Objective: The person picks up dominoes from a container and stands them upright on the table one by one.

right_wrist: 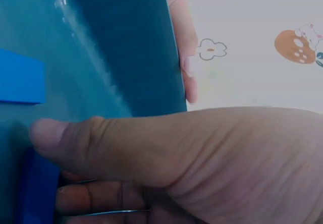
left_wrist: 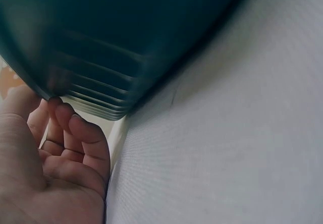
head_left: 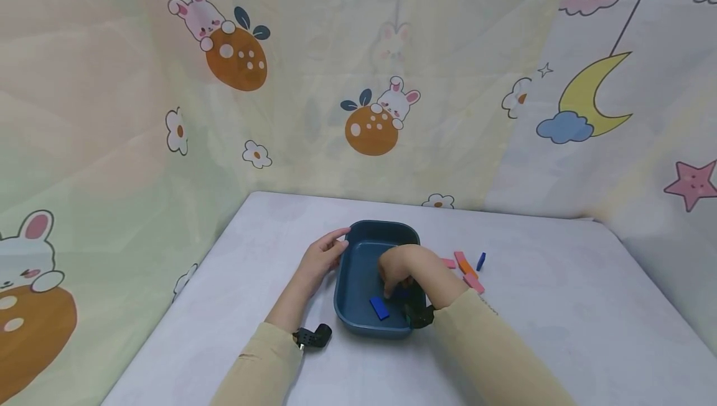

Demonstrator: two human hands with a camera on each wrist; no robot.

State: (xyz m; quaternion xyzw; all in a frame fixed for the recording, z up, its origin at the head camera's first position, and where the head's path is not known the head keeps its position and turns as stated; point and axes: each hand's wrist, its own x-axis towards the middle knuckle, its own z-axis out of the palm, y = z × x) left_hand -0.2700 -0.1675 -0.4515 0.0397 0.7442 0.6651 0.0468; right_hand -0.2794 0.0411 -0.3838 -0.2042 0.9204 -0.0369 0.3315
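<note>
A dark teal plastic bin (head_left: 350, 281) stands on the white tabletop. At its upper left side, my left hand (head_left: 320, 256) holds the rim, fingers bent against the edge in the left wrist view. My right hand (head_left: 400, 264) reaches down inside the bin, pointing toward its floor. In the right wrist view, the thumb and fingers pinch one blue block (right_wrist: 36, 193), partly covered by the hand. Another blue block (head_left: 379, 307) lies flat on the bin floor, close to the fingertips.
To the right of the bin, several pink blocks (head_left: 473, 283) and an orange block (head_left: 466, 267) lie on the white tabletop (head_left: 560, 306). A dark blue block (head_left: 481, 261) is just beyond them. A printed cloth (head_left: 313, 51) hangs behind the table.
</note>
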